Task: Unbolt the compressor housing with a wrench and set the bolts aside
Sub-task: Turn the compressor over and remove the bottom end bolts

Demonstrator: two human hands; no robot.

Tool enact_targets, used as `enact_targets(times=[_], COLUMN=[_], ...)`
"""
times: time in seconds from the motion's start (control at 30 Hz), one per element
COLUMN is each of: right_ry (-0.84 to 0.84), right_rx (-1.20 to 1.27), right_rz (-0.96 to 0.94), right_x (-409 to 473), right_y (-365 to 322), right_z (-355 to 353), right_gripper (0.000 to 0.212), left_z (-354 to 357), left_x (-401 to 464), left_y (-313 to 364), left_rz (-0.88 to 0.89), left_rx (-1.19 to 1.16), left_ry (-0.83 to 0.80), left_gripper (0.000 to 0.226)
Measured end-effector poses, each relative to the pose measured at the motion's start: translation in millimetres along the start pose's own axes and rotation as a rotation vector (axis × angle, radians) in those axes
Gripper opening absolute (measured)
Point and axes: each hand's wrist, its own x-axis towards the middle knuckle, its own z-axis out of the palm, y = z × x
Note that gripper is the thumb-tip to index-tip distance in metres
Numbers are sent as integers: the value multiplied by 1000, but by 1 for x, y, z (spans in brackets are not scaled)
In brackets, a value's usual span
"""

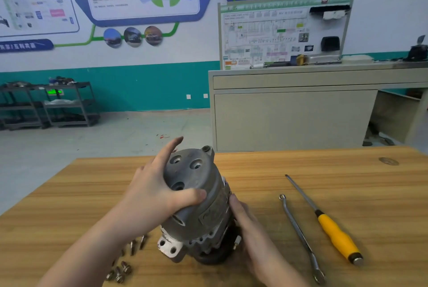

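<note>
A grey metal compressor (203,208) stands tilted on the wooden table (347,171), its end cap with empty bolt holes facing up. My left hand (152,191) grips the housing's top from the left, thumb across the front. My right hand (245,224) holds its lower right side. Several loose bolts (125,261) lie on the table to the compressor's left, under my left forearm. A metal wrench (298,235) lies on the table to the right, with no hand on it.
A screwdriver with a yellow handle (333,233) lies right of the wrench. A beige workbench (301,110) with a display board stands behind the table. Dark shelving carts (58,106) stand against the far left wall.
</note>
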Motion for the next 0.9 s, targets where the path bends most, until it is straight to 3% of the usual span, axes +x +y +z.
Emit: enact_targets(times=[0.13, 0.3, 0.43, 0.53, 0.7, 0.9], right_ry=[-24, 10, 38, 142, 429, 693], right_rx=[59, 94, 111, 45, -159, -458], right_rz=[69, -41, -136, -204, -337, -308], right_x=[0, -3, -13, -17, -16, -13], right_y=[-1, 3, 5, -6, -26, -30], right_z=[12, 24, 15, -5, -42, -44], right_gripper=[109, 91, 91, 81, 100, 96], left_z=[-8, -9, 5, 26, 71, 91], left_x=[-21, -43, -48, -42, -17, -7], left_y=[-16, -27, -30, -33, -29, -44], left_rz=[51, 126, 196, 210, 205, 122], left_rx=[-69, -116, -115, -218, -434, -513], left_ry=[59, 160, 184, 153, 76, -27], left_gripper=[103, 101, 105, 107, 110, 110])
